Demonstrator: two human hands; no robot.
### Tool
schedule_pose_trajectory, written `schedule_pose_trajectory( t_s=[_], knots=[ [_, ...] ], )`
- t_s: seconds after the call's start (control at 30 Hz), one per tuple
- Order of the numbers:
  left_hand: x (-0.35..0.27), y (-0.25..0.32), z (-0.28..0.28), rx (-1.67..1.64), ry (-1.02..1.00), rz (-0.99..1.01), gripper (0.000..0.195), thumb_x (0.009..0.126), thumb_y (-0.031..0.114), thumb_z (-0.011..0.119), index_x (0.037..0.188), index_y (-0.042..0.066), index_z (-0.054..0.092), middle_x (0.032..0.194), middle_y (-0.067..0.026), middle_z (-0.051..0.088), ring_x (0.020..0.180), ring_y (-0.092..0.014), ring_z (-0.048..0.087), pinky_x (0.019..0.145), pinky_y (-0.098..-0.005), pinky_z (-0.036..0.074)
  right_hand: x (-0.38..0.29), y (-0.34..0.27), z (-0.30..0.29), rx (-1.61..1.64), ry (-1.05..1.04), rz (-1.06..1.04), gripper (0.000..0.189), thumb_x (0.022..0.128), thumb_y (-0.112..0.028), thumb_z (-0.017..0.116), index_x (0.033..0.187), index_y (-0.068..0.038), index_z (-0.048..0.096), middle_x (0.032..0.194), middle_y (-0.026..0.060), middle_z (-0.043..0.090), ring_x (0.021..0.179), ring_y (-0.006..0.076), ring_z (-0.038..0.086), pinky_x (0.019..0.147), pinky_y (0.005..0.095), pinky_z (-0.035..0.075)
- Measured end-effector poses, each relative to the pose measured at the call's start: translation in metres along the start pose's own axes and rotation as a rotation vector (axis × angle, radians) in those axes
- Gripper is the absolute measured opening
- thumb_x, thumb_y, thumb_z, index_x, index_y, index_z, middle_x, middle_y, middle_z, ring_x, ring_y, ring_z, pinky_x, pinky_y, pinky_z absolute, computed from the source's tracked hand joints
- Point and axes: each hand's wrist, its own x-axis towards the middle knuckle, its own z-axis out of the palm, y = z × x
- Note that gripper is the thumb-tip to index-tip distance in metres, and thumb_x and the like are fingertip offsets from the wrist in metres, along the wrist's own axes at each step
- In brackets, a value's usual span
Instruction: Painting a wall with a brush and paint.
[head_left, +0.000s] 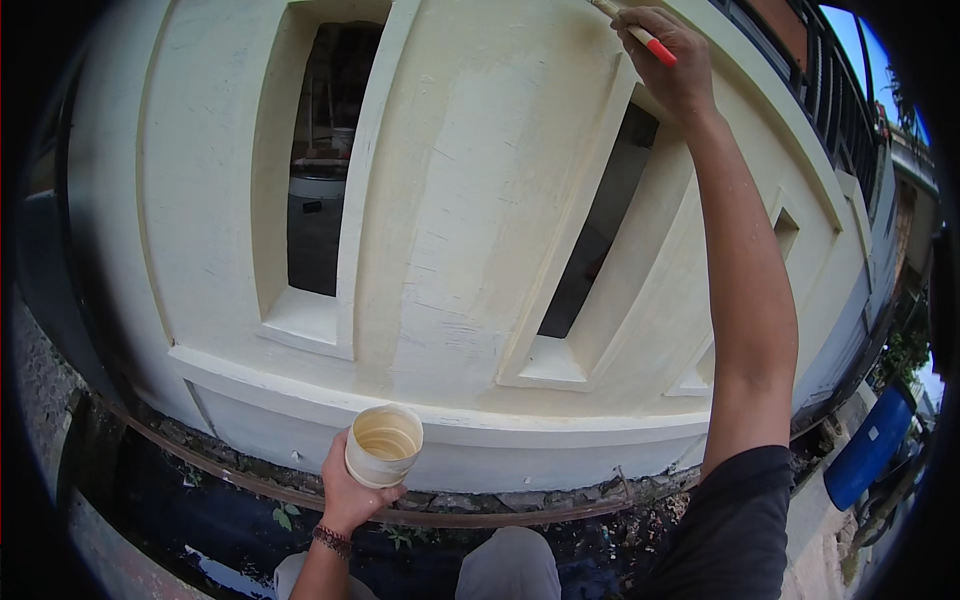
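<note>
My left hand (360, 480) is closed around a pale plastic cup (385, 444) with cream paint coating its inside, low in front of the wall. High at the upper right, my right hand (667, 56) grips a paintbrush (643, 35) by its wooden handle with a red end. The brush points up and left at the cream wall (480, 187); its bristles are at the picture's top edge, so contact cannot be told. Whiter patches and thin scratches mark the wall between two slot openings.
A ledge (450, 427) runs along the wall's base. Below lie a brown pipe-like edge (480, 519) and a ditch with dark water (247, 517). Black railings (847, 97) stand at the upper right, a blue drum (870, 446) at the lower right.
</note>
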Motion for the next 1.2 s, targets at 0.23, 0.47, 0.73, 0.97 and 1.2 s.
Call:
schedule_pose_trajectory(
  t_s=[0.23,0.47,0.73,0.97,1.2],
  knots=[
    [0.002,0.000,-0.006,0.014,0.021,0.003,0.087,0.048,0.007,0.095,0.123,0.001,0.052,0.113,-0.0109,0.069,0.104,-0.021,0.067,0.093,-0.0356,0.054,-0.195,-0.124,0.022,0.019,-0.394,-0.157,0.013,0.075,-0.009,0.067,0.087,-0.010,0.062,0.095,0.0075,0.062,0.084,0.0257,0.066,0.072,0.0361,0.055],
    [0.004,0.005,-0.005,-0.036,0.014,0.008,0.085,0.049,0.005,0.095,0.123,0.001,0.052,0.113,-0.0095,0.069,0.104,-0.019,0.067,0.093,-0.0347,0.054,-0.241,-0.161,0.006,0.606,-0.830,0.171,0.021,0.070,0.002,0.065,0.087,-0.010,0.067,0.085,0.0074,0.066,0.081,0.0286,0.067,0.068,0.0393,0.054],
    [0.002,0.008,0.000,0.001,-0.002,0.008,0.086,0.050,0.006,0.096,0.123,0.002,0.052,0.113,-0.0093,0.069,0.105,-0.020,0.067,0.093,-0.0349,0.053,-0.078,-0.043,-0.006,0.218,-0.203,0.171,0.015,0.080,0.000,0.072,0.092,-0.008,0.072,0.090,0.0035,0.072,0.079,0.0186,0.068,0.075,0.0310,0.055],
    [0.002,0.010,0.004,-0.012,-0.020,-0.001,0.086,0.050,0.006,0.096,0.124,0.002,0.052,0.113,-0.0096,0.069,0.104,-0.019,0.067,0.093,-0.0349,0.054,-0.190,-0.101,0.034,-0.072,-0.183,-0.169,0.014,0.075,-0.009,0.070,0.087,-0.011,0.064,0.098,0.0059,0.063,0.085,0.0266,0.066,0.073,0.0373,0.055],
    [0.003,0.004,0.000,-0.006,-0.002,-0.013,0.085,0.050,0.004,0.095,0.124,0.002,0.052,0.113,-0.0097,0.069,0.104,-0.019,0.067,0.093,-0.0350,0.054,-0.131,-0.097,-0.007,0.516,-0.674,0.353,0.019,0.073,0.004,0.066,0.087,-0.009,0.070,0.078,0.0064,0.067,0.075,0.0238,0.066,0.070,0.0313,0.054]
  ],
)
